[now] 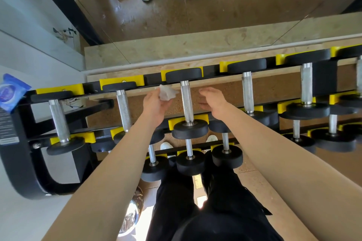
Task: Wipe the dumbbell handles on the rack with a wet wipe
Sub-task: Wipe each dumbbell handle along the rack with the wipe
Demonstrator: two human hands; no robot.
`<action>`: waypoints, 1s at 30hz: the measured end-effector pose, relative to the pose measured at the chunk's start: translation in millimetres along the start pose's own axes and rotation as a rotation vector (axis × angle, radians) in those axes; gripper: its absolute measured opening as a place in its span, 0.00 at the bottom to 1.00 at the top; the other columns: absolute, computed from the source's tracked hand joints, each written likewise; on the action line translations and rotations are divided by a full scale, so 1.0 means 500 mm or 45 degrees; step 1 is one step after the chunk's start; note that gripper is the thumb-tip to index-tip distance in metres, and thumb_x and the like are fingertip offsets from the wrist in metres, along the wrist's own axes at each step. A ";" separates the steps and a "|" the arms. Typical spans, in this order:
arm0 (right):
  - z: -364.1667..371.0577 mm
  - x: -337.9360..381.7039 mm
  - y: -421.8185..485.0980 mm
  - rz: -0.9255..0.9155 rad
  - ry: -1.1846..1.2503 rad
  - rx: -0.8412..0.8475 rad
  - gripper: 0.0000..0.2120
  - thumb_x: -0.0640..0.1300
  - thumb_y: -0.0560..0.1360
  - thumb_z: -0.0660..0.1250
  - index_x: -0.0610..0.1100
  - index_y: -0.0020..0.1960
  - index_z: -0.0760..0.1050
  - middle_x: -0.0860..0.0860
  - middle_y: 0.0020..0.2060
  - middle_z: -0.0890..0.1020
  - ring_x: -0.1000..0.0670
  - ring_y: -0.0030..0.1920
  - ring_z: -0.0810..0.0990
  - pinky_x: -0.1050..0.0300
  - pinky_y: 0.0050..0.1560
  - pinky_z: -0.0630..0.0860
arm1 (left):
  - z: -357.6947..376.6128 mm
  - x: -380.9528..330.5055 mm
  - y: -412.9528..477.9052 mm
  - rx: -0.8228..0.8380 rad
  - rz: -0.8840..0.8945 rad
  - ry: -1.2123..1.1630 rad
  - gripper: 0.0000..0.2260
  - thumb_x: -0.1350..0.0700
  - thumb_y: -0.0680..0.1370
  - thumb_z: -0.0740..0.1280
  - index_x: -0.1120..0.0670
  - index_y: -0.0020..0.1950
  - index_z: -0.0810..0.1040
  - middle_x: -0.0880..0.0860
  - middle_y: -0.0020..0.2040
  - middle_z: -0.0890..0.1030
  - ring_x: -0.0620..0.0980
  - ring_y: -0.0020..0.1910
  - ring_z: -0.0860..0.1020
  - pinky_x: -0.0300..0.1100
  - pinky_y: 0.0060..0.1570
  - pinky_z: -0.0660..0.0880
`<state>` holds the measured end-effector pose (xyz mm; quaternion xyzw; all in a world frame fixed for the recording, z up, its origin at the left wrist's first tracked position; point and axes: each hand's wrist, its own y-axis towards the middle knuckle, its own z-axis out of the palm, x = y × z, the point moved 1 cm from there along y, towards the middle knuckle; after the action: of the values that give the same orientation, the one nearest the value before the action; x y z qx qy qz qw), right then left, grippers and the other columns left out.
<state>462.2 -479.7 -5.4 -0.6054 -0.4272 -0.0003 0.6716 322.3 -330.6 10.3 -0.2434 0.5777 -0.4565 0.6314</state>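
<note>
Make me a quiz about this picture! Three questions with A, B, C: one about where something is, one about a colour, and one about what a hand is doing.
1. Where is the blue wipes packet?
A) at the rack's left end
B) on the floor
C) on a shoe

2. What colour are the rack's cradles?
A) red
B) yellow
C) green

3. What is the left hand doing?
A) holding a wipe
B) pressing the floor
C) gripping a handle

Answers:
1 A: it sits atop the rack's left end.
2 B: they are bright yellow.
3 A: its fingers hold the crumpled white wipe.
</note>
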 end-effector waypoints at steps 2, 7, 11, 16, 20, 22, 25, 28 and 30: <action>0.010 0.006 0.003 0.103 0.144 0.102 0.16 0.43 0.80 0.67 0.45 0.67 0.73 0.48 0.61 0.77 0.43 0.57 0.80 0.46 0.61 0.79 | 0.035 0.013 0.001 0.067 -0.065 0.006 0.14 0.57 0.84 0.63 0.59 0.68 0.71 0.61 0.62 0.80 0.59 0.60 0.81 0.55 0.61 0.79; 0.042 0.022 0.013 0.208 0.547 0.276 0.11 0.43 0.79 0.68 0.42 0.61 0.78 0.42 0.57 0.81 0.42 0.55 0.81 0.45 0.60 0.79 | 0.089 0.029 -0.009 0.175 -0.071 0.182 0.15 0.55 0.83 0.61 0.62 0.66 0.77 0.58 0.53 0.83 0.54 0.48 0.82 0.47 0.46 0.79; 0.078 0.043 0.014 0.201 0.513 0.101 0.07 0.40 0.77 0.69 0.37 0.53 0.79 0.41 0.46 0.83 0.44 0.43 0.81 0.52 0.41 0.79 | 0.087 0.032 0.000 0.067 -0.029 0.217 0.09 0.62 0.81 0.66 0.62 0.59 0.79 0.59 0.48 0.85 0.53 0.41 0.85 0.46 0.40 0.82; 0.072 0.042 0.001 0.191 0.563 0.123 0.13 0.39 0.76 0.71 0.36 0.59 0.77 0.39 0.51 0.82 0.44 0.46 0.81 0.53 0.43 0.77 | 0.074 0.033 0.002 -0.093 0.078 0.153 0.02 0.62 0.79 0.71 0.56 0.49 0.80 0.57 0.49 0.85 0.52 0.46 0.84 0.45 0.47 0.83; 0.013 0.032 0.001 0.119 0.767 0.049 0.14 0.39 0.77 0.71 0.41 0.61 0.76 0.44 0.55 0.84 0.46 0.54 0.84 0.52 0.55 0.81 | 0.107 0.048 0.003 -0.078 -0.035 0.169 0.01 0.62 0.80 0.70 0.57 0.50 0.80 0.56 0.45 0.84 0.54 0.44 0.82 0.50 0.51 0.82; 0.013 0.028 -0.002 0.081 0.769 -0.009 0.15 0.40 0.76 0.73 0.42 0.62 0.77 0.44 0.55 0.84 0.47 0.54 0.84 0.54 0.53 0.81 | 0.108 0.051 0.004 -0.104 -0.011 0.184 0.02 0.62 0.80 0.69 0.57 0.48 0.80 0.56 0.46 0.84 0.55 0.47 0.83 0.50 0.53 0.82; 0.060 0.026 -0.016 0.036 0.606 0.030 0.09 0.37 0.76 0.72 0.40 0.56 0.80 0.43 0.49 0.85 0.47 0.47 0.84 0.56 0.46 0.79 | 0.072 0.041 0.005 -0.202 0.128 0.158 0.04 0.62 0.81 0.68 0.57 0.47 0.80 0.58 0.49 0.84 0.56 0.52 0.84 0.49 0.52 0.83; 0.083 0.032 -0.031 0.021 0.521 0.081 0.02 0.37 0.79 0.68 0.41 0.50 0.80 0.42 0.46 0.84 0.44 0.45 0.82 0.54 0.45 0.79 | 0.030 0.032 -0.001 -0.204 0.186 0.094 0.01 0.62 0.80 0.69 0.58 0.48 0.79 0.56 0.49 0.82 0.52 0.50 0.82 0.44 0.48 0.83; 0.060 0.036 -0.034 0.026 0.580 0.038 0.05 0.33 0.79 0.67 0.41 0.48 0.80 0.42 0.45 0.84 0.43 0.44 0.83 0.53 0.47 0.81 | 0.033 0.037 -0.006 -0.123 0.169 0.111 0.03 0.64 0.79 0.70 0.59 0.52 0.80 0.56 0.49 0.83 0.51 0.48 0.82 0.44 0.50 0.83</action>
<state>447.6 -450.4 16.0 -0.5840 -0.2582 -0.1238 0.7596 335.3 -351.6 7.0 -0.2148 0.6409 -0.3953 0.6219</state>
